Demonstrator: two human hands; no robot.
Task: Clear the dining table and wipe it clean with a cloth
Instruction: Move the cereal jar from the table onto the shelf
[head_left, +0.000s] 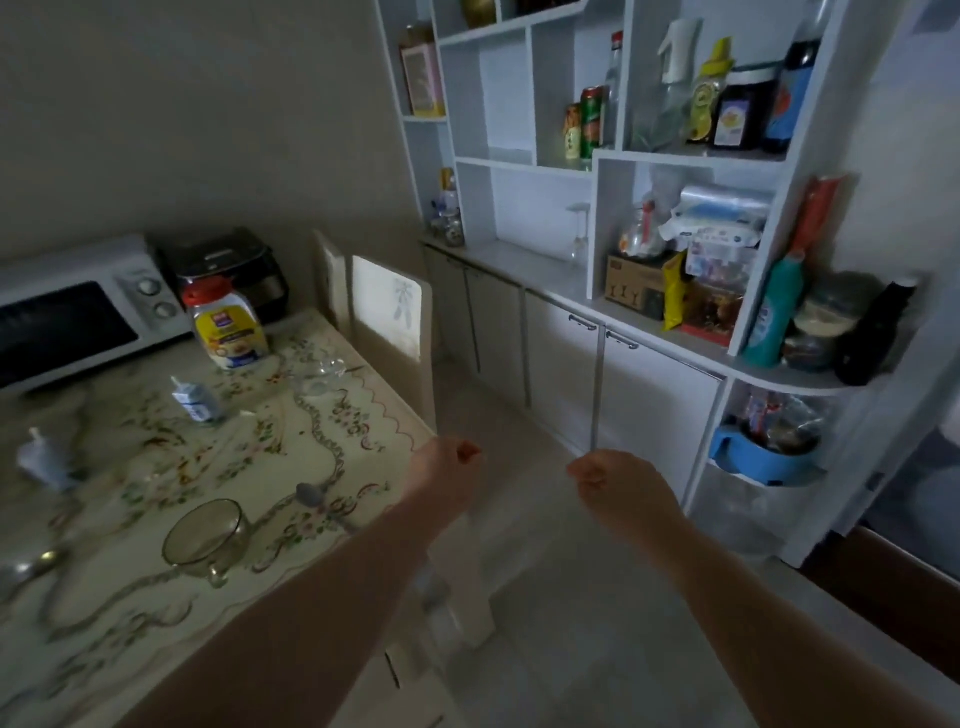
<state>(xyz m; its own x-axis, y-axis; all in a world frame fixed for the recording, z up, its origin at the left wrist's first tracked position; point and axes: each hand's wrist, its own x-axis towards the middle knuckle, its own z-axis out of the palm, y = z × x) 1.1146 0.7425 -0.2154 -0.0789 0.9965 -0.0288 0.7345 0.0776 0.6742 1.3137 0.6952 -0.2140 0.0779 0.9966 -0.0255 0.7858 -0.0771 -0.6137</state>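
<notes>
Now your left hand (444, 470) and right hand (613, 480) hover off the bench (322, 447) edge, each grip curled closed, holding nothing.
Glass bowl (205, 535), spoon (317, 501), oat jar (228, 327) and small carton (195, 400) sit uncleared; no cloth visible.

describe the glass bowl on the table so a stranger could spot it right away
Start at the table with the flowered cloth. Near its front edge, left of the left hand, sits the glass bowl. It is the only see-through, smoky, empty dish there.
</notes>
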